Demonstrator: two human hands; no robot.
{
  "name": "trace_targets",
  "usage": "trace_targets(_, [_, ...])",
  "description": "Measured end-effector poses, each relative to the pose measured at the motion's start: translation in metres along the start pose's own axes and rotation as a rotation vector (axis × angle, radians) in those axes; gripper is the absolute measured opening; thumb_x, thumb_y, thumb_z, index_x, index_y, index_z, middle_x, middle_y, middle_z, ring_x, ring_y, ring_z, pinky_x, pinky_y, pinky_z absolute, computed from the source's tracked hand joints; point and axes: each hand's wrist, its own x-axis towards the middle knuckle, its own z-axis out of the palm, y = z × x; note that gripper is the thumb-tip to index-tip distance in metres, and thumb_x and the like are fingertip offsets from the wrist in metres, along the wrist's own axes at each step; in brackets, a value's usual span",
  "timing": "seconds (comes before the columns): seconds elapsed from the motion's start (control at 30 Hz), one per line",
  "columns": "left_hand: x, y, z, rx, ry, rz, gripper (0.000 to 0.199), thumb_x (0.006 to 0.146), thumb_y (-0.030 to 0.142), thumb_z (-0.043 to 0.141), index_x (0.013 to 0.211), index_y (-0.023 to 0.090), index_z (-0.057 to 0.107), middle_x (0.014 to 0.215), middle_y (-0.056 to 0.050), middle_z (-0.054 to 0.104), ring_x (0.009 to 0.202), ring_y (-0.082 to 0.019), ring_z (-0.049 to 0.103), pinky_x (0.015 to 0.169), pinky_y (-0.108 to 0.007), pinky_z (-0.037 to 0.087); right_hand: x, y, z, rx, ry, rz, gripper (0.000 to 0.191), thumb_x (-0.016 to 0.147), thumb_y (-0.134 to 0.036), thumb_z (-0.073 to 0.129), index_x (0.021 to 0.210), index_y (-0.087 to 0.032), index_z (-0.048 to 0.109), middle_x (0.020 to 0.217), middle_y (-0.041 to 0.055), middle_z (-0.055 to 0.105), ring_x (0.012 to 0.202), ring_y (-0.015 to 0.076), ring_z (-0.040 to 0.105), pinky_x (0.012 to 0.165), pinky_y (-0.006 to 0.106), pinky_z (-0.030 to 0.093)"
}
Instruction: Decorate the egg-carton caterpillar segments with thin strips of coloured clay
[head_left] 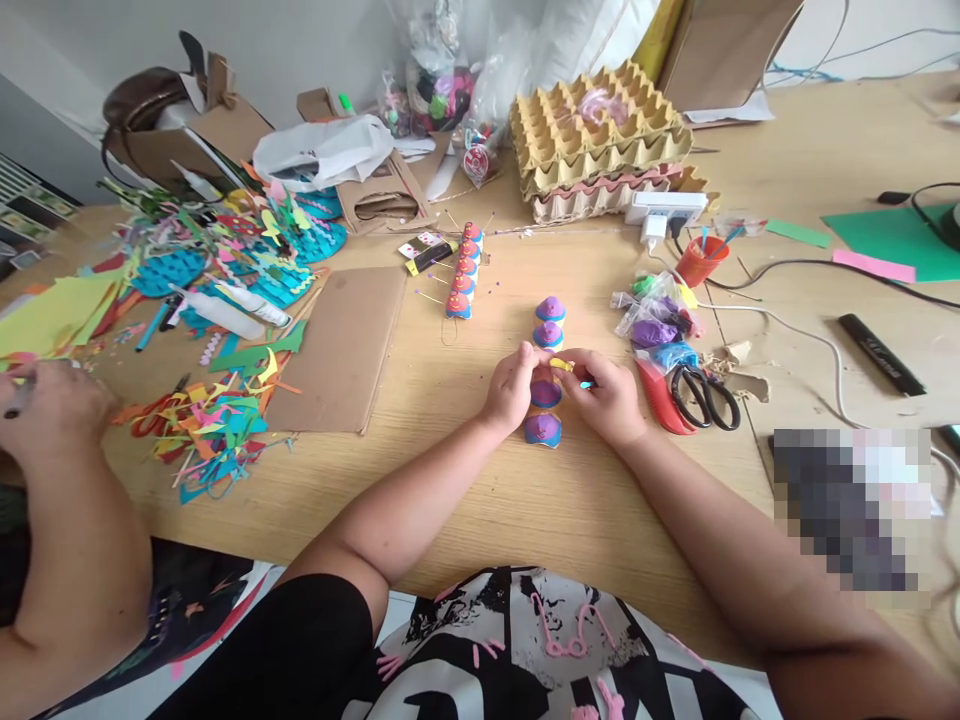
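Observation:
A strip of egg-carton cups [550,334], painted blue with purple caps, lies lengthwise in front of me. Both of my hands meet over its middle and hide part of it. My right hand [609,392] is closed in a pinch on a small yellow piece [561,365]. A bit of light blue [586,384] shows under those fingers; whether it belongs to the yellow piece is unclear. My left hand [514,384] is closed, its fingertips beside the yellow piece. What it grips, if anything, is hidden.
A red-and-blue cup strip [465,268] with pins stands behind. Right of my hands lie black-handled scissors [705,395] and bagged clay [656,325]. Left are cardboard [341,350] and paper scraps [225,420]. Egg trays [600,130] are stacked behind. Another person's hand [56,405] is far left.

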Motion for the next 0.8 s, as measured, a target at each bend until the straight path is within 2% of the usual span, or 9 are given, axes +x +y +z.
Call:
trace_targets(0.13, [-0.002,-0.004,-0.001,0.077,0.032,0.063,0.084,0.097,0.090,0.035,0.086,0.020,0.081,0.081,-0.007,0.073,0.082,-0.021,0.066,0.083,-0.035,0.055,0.000,-0.004,-0.002,0.042,0.006,0.026,0.026,0.101,-0.044,0.066,0.105,-0.022,0.079,0.068,0.0014,0.069,0.057,0.0145,0.055,0.060,0.030,0.047])
trace_targets(0.27, [-0.003,-0.003,-0.002,0.142,0.060,0.130,0.080,0.103,0.082,0.033,0.087,0.021,0.083,0.083,-0.007,0.073,0.087,-0.022,0.067,0.091,-0.037,0.053,0.003,-0.008,-0.004,0.086,0.038,0.074,0.048,0.103,-0.064,0.058,0.088,-0.021,0.073,0.065,0.0018,0.064,0.057,0.0147,0.052,0.057,0.030,0.044])
trace_targets(0.43, [0.000,-0.004,-0.002,0.056,0.121,0.042,0.086,0.101,0.086,0.027,0.089,0.022,0.084,0.080,-0.006,0.074,0.081,-0.020,0.064,0.081,-0.036,0.049,0.007,-0.007,-0.007,0.114,0.060,0.141,0.066,0.100,-0.079,0.048,0.071,-0.022,0.063,0.063,0.0029,0.061,0.060,0.0160,0.053,0.058,0.032,0.044])
trace_targets(0.57, [0.003,-0.012,-0.005,0.023,0.130,-0.013,0.098,0.098,0.089,0.013,0.094,0.024,0.086,0.077,-0.007,0.073,0.079,-0.021,0.062,0.074,-0.037,0.046,0.007,-0.006,-0.008,0.109,0.042,0.158,0.069,0.100,-0.081,0.047,0.066,-0.022,0.061,0.061,0.0031,0.060,0.059,0.0161,0.052,0.058,0.032,0.043])
trace_targets(0.8, [0.002,-0.014,-0.007,0.011,0.086,0.007,0.096,0.099,0.088,0.014,0.102,0.026,0.088,0.082,-0.007,0.072,0.087,-0.023,0.066,0.081,-0.037,0.053,0.004,-0.007,-0.003,0.064,-0.027,0.082,0.054,0.102,-0.070,0.056,0.083,-0.021,0.071,0.063,0.0014,0.062,0.056,0.0139,0.049,0.058,0.031,0.042])
